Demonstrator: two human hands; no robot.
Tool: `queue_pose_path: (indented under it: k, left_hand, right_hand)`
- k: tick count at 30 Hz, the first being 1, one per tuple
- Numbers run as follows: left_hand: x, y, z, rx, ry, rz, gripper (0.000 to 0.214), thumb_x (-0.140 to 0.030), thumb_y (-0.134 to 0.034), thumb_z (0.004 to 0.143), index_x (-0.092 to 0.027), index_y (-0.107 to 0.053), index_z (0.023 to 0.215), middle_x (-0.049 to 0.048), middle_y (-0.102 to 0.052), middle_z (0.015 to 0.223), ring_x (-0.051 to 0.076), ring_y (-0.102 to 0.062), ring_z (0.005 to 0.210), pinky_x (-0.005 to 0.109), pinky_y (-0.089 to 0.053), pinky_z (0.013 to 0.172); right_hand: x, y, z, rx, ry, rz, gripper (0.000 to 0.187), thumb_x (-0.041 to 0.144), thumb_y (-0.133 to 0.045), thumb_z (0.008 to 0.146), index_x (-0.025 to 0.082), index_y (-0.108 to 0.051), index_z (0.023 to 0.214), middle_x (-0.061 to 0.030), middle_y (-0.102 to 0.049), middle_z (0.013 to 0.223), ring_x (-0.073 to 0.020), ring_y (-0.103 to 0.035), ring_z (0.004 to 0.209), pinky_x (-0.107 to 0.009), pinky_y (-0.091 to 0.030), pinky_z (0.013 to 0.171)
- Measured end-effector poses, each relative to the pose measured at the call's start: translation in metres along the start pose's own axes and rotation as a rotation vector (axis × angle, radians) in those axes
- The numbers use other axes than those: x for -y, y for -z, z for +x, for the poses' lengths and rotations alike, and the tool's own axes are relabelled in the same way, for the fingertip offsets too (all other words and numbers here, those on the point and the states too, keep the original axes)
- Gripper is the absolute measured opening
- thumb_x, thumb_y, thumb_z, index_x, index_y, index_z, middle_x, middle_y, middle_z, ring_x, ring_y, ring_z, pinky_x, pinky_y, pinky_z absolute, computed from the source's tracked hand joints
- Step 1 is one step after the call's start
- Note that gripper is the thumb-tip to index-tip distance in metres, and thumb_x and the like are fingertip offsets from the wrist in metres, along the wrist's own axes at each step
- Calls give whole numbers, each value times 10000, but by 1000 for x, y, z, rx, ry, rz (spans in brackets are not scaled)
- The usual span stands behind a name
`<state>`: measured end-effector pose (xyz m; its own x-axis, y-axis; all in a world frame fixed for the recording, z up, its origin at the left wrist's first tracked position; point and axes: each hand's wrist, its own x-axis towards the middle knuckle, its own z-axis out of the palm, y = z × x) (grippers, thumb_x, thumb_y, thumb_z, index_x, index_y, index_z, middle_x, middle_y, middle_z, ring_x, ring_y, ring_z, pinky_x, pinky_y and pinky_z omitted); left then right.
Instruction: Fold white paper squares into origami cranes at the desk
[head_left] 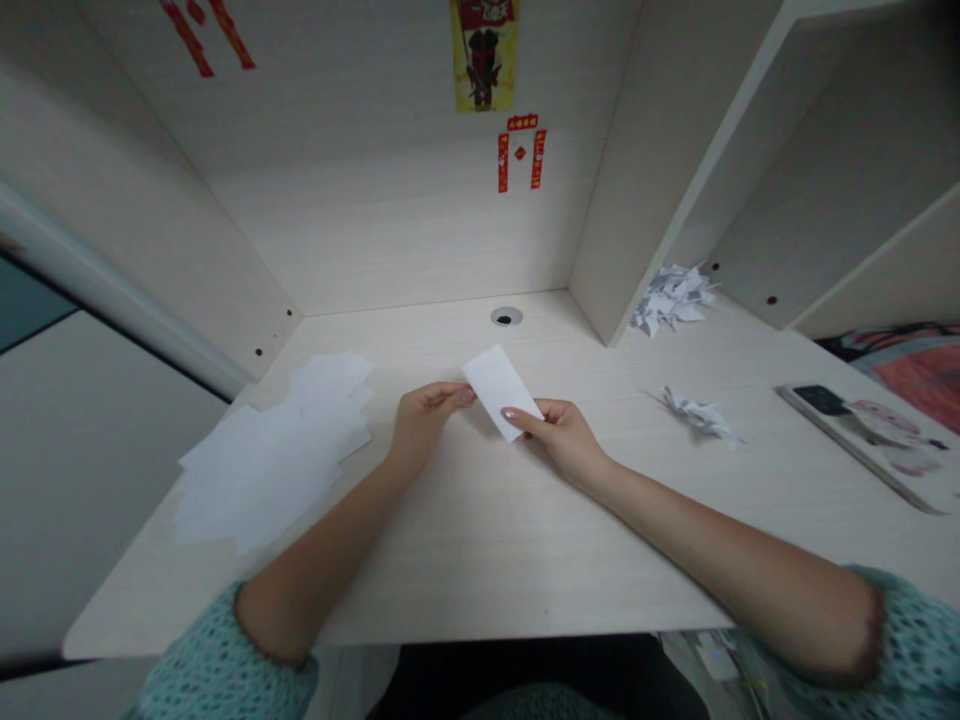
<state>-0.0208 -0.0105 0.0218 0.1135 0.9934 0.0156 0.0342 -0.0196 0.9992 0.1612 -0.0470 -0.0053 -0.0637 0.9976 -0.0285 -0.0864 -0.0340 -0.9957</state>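
A small white rectangle of paper point(501, 388) is held up over the middle of the desk, tilted. My right hand point(561, 436) pinches its lower right end, thumb on top. At its left edge, my left hand point(429, 418) has thumb and fingers pressed together at the paper; whether a corner sits between them is hard to see, but the fingertips meet its edge. On the left of the desk lies a spread pile of white paper sheets point(277, 450). To the right rests a small bunch of folded white paper pieces point(700, 412).
A larger heap of folded paper point(675, 296) lies behind the upright divider point(637, 200). A phone in a decorated case point(870, 440) lies at the right, near a red cloth point(926, 370). A round cable hole point(507, 316) is at the back. The desk's front edge runs below my arms.
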Motion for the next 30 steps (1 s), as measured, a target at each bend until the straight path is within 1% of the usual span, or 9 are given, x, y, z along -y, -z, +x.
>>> queue_pose_path:
  k: [1,4,9,12,15,19,24,27,30]
  left_hand:
    - [-1,-2,-2,36,0,16,233,-367,-724,657,-165,-731,774,67,-733,836,181,-652,786,300,-470,780]
    - [-4,-4,-6,80,0,36,209,-364,-695,686,-173,-730,761,52,-732,815,174,-647,767,290,-473,760]
    - [-8,-6,-8,105,-1,68,206,-371,-694,676,-177,-729,736,44,-723,769,168,-630,734,286,-473,738]
    - [-8,-7,-9,119,18,81,209,-380,-694,673,-178,-727,715,37,-716,744,163,-620,712,282,-467,722]
    - [-9,-10,-12,95,36,76,221,-398,-693,673,-185,-730,719,31,-711,728,152,-608,696,271,-455,695]
    - [-7,-10,-13,65,56,40,264,-419,-713,643,-177,-735,746,50,-714,761,168,-613,736,279,-452,691]
    - [-7,-3,-7,3,69,-70,268,-406,-689,679,-183,-732,820,70,-718,860,178,-629,828,264,-447,705]
    - [-8,-1,-5,-40,63,-94,264,-400,-693,674,-177,-729,813,77,-717,862,187,-630,854,259,-444,703]
    - [-7,-2,-5,-55,80,-127,257,-391,-703,664,-175,-726,803,72,-716,855,178,-630,845,250,-441,693]
  right_hand:
    - [0,0,0,1,5,5,350,475,-703,669,131,-654,635,5,-543,569,-95,-400,535,-241,-249,510]
    - [1,0,0,1,10,0,336,466,-696,684,132,-663,659,5,-549,582,-97,-406,541,-246,-259,521]
    - [2,-1,-1,-33,24,6,330,460,-695,687,139,-651,625,9,-534,562,-98,-406,542,-245,-269,521]
    - [4,-2,-3,-10,25,4,327,462,-690,689,134,-681,688,-10,-580,618,-106,-433,560,-247,-292,533]
    - [8,-3,-5,20,41,-44,343,469,-672,701,126,-686,712,-18,-590,634,-108,-436,563,-247,-284,531]
    - [13,-4,-7,45,51,-101,349,466,-647,720,119,-670,693,-4,-544,590,-97,-397,541,-244,-246,512]
    - [14,-6,-8,63,35,-147,365,483,-645,704,130,-617,616,20,-456,541,-79,-325,509,-243,-191,489]
    - [16,-7,-9,78,32,-173,390,513,-634,701,137,-599,603,25,-418,525,-79,-300,507,-244,-181,483]
    - [16,-6,-9,78,37,-186,401,525,-627,704,137,-600,606,25,-410,524,-79,-299,511,-240,-184,477]
